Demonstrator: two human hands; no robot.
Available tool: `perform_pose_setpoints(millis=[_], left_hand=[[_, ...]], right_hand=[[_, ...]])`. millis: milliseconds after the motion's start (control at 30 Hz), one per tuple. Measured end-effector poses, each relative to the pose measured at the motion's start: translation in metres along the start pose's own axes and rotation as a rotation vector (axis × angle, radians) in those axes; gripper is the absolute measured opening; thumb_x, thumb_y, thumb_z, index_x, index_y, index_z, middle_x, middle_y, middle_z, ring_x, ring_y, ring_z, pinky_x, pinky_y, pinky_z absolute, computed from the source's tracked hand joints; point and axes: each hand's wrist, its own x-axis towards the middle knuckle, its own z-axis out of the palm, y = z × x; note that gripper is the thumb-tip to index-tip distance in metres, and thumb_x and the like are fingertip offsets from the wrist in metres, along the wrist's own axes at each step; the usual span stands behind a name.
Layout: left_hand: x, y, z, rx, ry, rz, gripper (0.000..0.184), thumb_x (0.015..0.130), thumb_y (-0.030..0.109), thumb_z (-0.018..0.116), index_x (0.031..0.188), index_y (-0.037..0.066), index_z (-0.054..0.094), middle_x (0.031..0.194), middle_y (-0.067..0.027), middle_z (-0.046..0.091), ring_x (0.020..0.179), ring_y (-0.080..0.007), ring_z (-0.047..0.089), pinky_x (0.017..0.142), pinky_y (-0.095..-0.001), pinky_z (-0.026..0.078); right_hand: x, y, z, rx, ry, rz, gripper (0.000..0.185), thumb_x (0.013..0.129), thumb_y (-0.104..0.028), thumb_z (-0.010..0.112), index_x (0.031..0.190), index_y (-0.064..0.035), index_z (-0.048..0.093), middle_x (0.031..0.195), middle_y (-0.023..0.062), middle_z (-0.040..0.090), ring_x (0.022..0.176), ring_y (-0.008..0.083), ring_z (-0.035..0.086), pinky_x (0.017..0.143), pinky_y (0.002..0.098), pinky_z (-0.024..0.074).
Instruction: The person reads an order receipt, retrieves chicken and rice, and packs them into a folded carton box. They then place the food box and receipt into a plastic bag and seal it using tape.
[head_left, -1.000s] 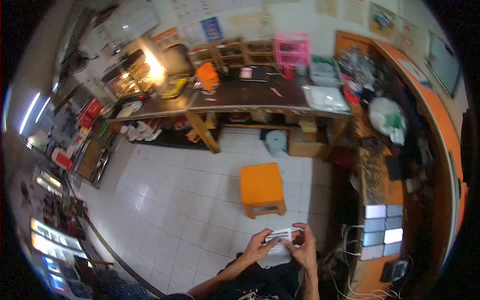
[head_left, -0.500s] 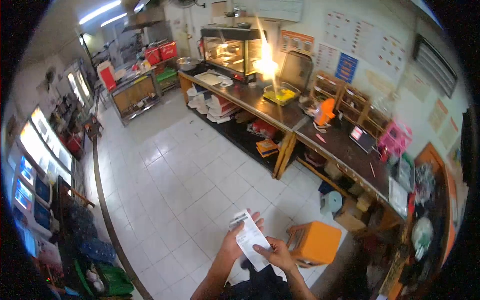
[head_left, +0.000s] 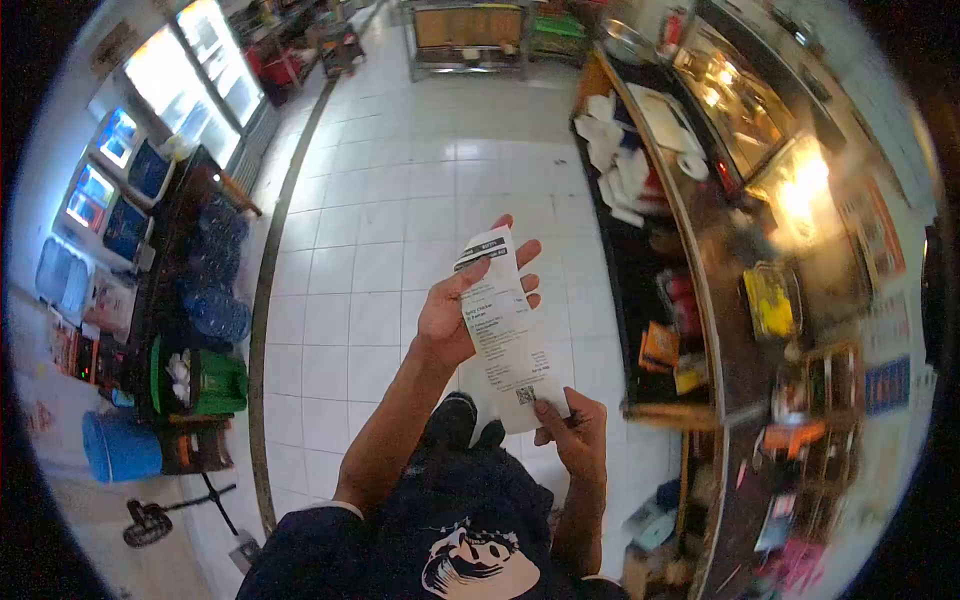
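Since the earlier frame the view has swung toward the aisle of white floor tiles (head_left: 430, 170), and the long white paper receipt (head_left: 505, 330) has come higher in it — its print now faces up more plainly. On the left, a green plastic crate (head_left: 218, 385) holds some whitish crumpled items (head_left: 180, 380), with a round blue plastic bucket (head_left: 122, 447) just beside it. On the right-hand counter (head_left: 705, 230), a clear plastic tray (head_left: 771, 302) contains something bright yellow, and a lit glass display cabinet (head_left: 735, 90) has contents too blurred to name. Below, an orange packet (head_left: 658, 346) lies on the lower shelf (head_left: 640, 290).

Dark header bands cross the receipt's top; a bolder line seems to read "Spicy Chicken", and a square QR code (head_left: 526, 394) is near the bottom. Most of the rest is too small to read.

The receipt runs between both hands: the left hand (head_left: 455, 315) grips its upper part, thumb in front and fingers spread behind, while the right hand (head_left: 580, 430) pinches the lower corner — thumb touching beside the QR code.
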Motion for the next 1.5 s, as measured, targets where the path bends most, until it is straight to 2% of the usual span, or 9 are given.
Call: perform_pose_setpoints(millis=[300,367,433,733,867,1167,1367,1433,1500], left_hand=[[0.291,0.129,-0.188,-0.04,0.09,0.167,0.068,0.1,0.024,0.051,0.16,0.024,0.019,0.151,-0.0189,0.04,0.103,-0.0297,0.06,0.094,-0.0482,0.05],[0.373,0.167,-0.218,-0.053,0.075,0.165,0.067,0.1,0.025,0.05,0.16,0.024,0.02,0.151,-0.0189,0.04,0.103,-0.0291,0.06,0.094,-0.0482,0.05],[0.465,0.193,-0.245,-0.054,0.141,0.117,0.071,0.098,0.025,0.052,0.16,0.025,0.018,0.141,-0.0142,0.05,0.098,-0.0258,0.061,0.089,-0.0478,0.052],[0.812,0.33,-0.354,-0.101,0.042,0.064,0.067,0.099,0.022,0.053,0.159,0.023,0.023,0.145,-0.0183,0.047,0.102,-0.0282,0.063,0.092,-0.0485,0.053],[0.957,0.413,-0.417,-0.08,0.129,0.122,0.064,0.1,0.023,0.052,0.158,0.023,0.025,0.144,-0.0182,0.049,0.102,-0.0281,0.063,0.092,-0.0487,0.053],[1.162,0.658,-0.467,-0.087,0.206,0.389,0.068,0.099,0.023,0.054,0.159,0.022,0.022,0.135,-0.0166,0.055,0.096,-0.0278,0.063,0.089,-0.0476,0.052],[1.289,0.811,-0.602,-0.047,0.254,0.429,0.067,0.099,0.024,0.055,0.159,0.021,0.024,0.127,-0.0158,0.06,0.096,-0.027,0.062,0.089,-0.0476,0.052],[1.327,0.862,-0.661,-0.038,0.293,0.42,0.059,0.102,0.027,0.049,0.157,0.021,0.029,0.131,-0.0156,0.056,0.099,-0.0281,0.06,0.092,-0.0469,0.052],[1.366,0.914,-0.697,-0.025,0.247,0.444,0.059,0.102,0.029,0.05,0.157,0.02,0.031,0.129,-0.0153,0.056,0.099,-0.0279,0.06,0.093,-0.047,0.052]], right_hand=[[0.394,-0.006,-0.026,-0.016,-0.11,0.153,0.021,0.093,-0.014,0.071,0.102,0.0058,0.072,0.074,0.0085,0.07,0.054,0.0092,0.059,0.05,0.0241,0.0486],[0.477,-0.021,-0.028,-0.108,-0.078,0.172,0.023,0.094,-0.016,0.071,0.102,0.0058,0.072,0.073,0.0087,0.07,0.054,0.0092,0.06,0.05,0.0246,0.0484],[0.571,-0.042,-0.04,-0.064,-0.069,0.149,0.025,0.094,-0.017,0.072,0.101,0.0062,0.072,0.071,0.0086,0.07,0.054,0.0096,0.06,0.05,0.0258,0.0482],[0.939,-0.128,-0.079,-0.019,-0.082,0.199,0.028,0.095,-0.022,0.07,0.101,0.0056,0.071,0.073,0.0067,0.069,0.061,0.0106,0.062,0.056,0.0263,0.0487],[1.125,-0.179,-0.078,-0.037,-0.147,0.196,0.028,0.095,-0.022,0.07,0.101,0.0057,0.071,0.074,0.0062,0.069,0.063,0.0103,0.062,0.057,0.0267,0.0495],[1.466,-0.303,0.004,-0.157,-0.482,0.147,0.027,0.097,-0.021,0.068,0.099,0.0059,0.069,0.074,0.0061,0.069,0.06,0.0101,0.062,0.055,0.026,0.0493],[1.708,-0.272,0.077,-0.243,-0.554,0.146,0.033,0.097,-0.029,0.068,0.084,0.0017,0.065,0.065,0.0068,0.067,0.059,0.0112,0.062,0.057,0.0298,0.0509],[1.785,-0.269,0.104,-0.463,-0.581,0.073,0.023,0.096,-0.02,0.069,0.095,0.0022,0.069,0.067,0.005,0.067,0.06,0.0102,0.063,0.056,0.0285,0.0507],[1.86,-0.267,0.129,-0.509,-0.614,0.11,0.027,0.095,-0.025,0.069,0.095,0.0015,0.069,0.073,0.0081,0.07,0.065,0.0117,0.066,0.061,0.0294,0.0526]])
